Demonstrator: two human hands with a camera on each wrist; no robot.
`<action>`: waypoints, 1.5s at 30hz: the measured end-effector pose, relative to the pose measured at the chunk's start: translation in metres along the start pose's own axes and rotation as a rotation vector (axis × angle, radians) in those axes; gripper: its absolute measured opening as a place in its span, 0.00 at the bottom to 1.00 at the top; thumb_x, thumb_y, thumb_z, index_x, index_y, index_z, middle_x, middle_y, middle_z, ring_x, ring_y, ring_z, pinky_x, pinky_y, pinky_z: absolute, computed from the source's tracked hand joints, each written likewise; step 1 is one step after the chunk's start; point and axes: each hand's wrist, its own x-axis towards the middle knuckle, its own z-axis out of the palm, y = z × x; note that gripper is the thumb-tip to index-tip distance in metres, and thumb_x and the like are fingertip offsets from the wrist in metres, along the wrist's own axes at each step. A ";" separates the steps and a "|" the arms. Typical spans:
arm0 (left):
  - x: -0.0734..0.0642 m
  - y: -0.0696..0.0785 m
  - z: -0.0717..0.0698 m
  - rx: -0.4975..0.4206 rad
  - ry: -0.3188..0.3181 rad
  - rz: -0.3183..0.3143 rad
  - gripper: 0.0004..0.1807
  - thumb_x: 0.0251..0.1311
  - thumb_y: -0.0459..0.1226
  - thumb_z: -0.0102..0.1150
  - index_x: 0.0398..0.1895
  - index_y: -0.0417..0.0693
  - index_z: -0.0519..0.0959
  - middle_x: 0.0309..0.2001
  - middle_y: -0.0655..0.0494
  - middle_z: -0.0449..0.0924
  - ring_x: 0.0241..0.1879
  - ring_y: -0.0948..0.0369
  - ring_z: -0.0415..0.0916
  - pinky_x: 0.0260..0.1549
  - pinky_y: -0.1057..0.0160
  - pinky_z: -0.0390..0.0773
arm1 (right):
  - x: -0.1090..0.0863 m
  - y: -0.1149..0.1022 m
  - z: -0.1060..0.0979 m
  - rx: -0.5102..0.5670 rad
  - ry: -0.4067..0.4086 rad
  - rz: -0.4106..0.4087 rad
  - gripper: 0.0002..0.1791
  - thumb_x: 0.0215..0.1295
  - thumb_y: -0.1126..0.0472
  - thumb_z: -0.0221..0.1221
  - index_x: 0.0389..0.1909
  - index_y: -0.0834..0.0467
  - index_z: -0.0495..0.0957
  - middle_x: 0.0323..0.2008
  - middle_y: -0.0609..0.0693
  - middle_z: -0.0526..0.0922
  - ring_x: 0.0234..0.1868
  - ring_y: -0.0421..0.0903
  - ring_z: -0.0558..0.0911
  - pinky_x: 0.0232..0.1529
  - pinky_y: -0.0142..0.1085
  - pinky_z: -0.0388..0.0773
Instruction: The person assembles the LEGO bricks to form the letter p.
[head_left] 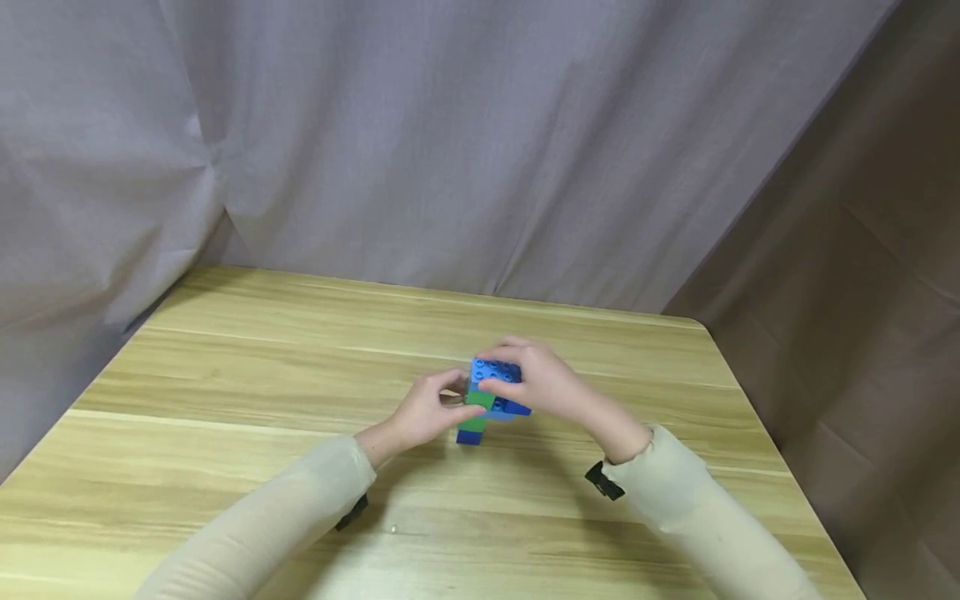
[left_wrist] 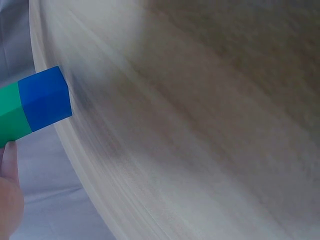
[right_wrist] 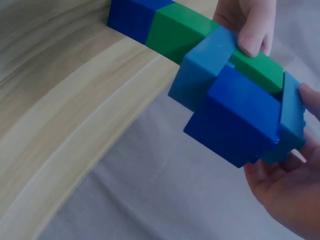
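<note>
A stack of large toy building bricks stands over the table, held by both hands. Its bottom is a dark blue brick [head_left: 469, 437], with a lower green brick [right_wrist: 177, 30] above it. A light blue brick [right_wrist: 202, 67] juts out sideways over that and carries another dark blue brick [right_wrist: 240, 110]. The upper green brick [head_left: 481, 400] sits beneath a studded light blue top brick [head_left: 486, 369]. My left hand [head_left: 431, 412] pinches the stack's side at the green bricks, thumb nearest me. From above, my right hand [head_left: 543, 381] grips the top brick between thumb and fingers.
The wooden table [head_left: 300, 350] extends around the stack on all sides. Grey curtains [head_left: 450, 150] hang behind it, and a darker brown curtain [head_left: 862, 292] hangs at the right. A small pale speck [head_left: 393, 528] lies near the front.
</note>
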 end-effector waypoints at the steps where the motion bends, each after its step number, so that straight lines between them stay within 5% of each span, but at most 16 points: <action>1: 0.000 0.000 0.000 -0.002 0.001 0.002 0.18 0.54 0.38 0.66 0.47 0.44 0.76 0.45 0.50 0.81 0.46 0.56 0.79 0.49 0.66 0.80 | 0.001 0.000 0.000 0.002 0.005 -0.005 0.22 0.60 0.54 0.62 0.50 0.64 0.77 0.45 0.56 0.80 0.40 0.47 0.81 0.39 0.33 0.83; 10: 0.003 -0.001 0.000 -0.008 -0.001 0.017 0.17 0.54 0.38 0.65 0.46 0.44 0.76 0.45 0.51 0.81 0.46 0.56 0.79 0.49 0.66 0.80 | 0.005 -0.006 -0.002 -0.097 0.009 -0.025 0.21 0.58 0.56 0.63 0.48 0.66 0.79 0.39 0.54 0.81 0.35 0.43 0.79 0.36 0.29 0.82; 19: 0.002 0.000 0.004 -0.012 -0.008 -0.006 0.21 0.54 0.40 0.66 0.50 0.43 0.76 0.45 0.50 0.81 0.46 0.56 0.79 0.50 0.65 0.80 | -0.007 0.011 -0.004 0.113 -0.016 0.065 0.23 0.59 0.57 0.63 0.54 0.62 0.77 0.49 0.55 0.81 0.43 0.46 0.79 0.40 0.34 0.82; 30: 0.001 0.004 0.004 0.003 -0.010 -0.047 0.24 0.53 0.42 0.66 0.52 0.42 0.74 0.47 0.47 0.80 0.48 0.55 0.78 0.50 0.63 0.80 | -0.026 0.020 -0.011 0.137 0.039 0.178 0.24 0.56 0.55 0.65 0.53 0.61 0.77 0.51 0.57 0.81 0.52 0.52 0.79 0.51 0.47 0.79; 45: 0.004 0.003 0.005 -0.012 -0.004 -0.030 0.22 0.53 0.41 0.67 0.49 0.43 0.75 0.45 0.50 0.81 0.46 0.56 0.78 0.50 0.65 0.80 | -0.029 0.027 -0.001 0.120 0.113 0.098 0.22 0.56 0.57 0.65 0.50 0.64 0.78 0.46 0.59 0.83 0.47 0.53 0.81 0.49 0.47 0.81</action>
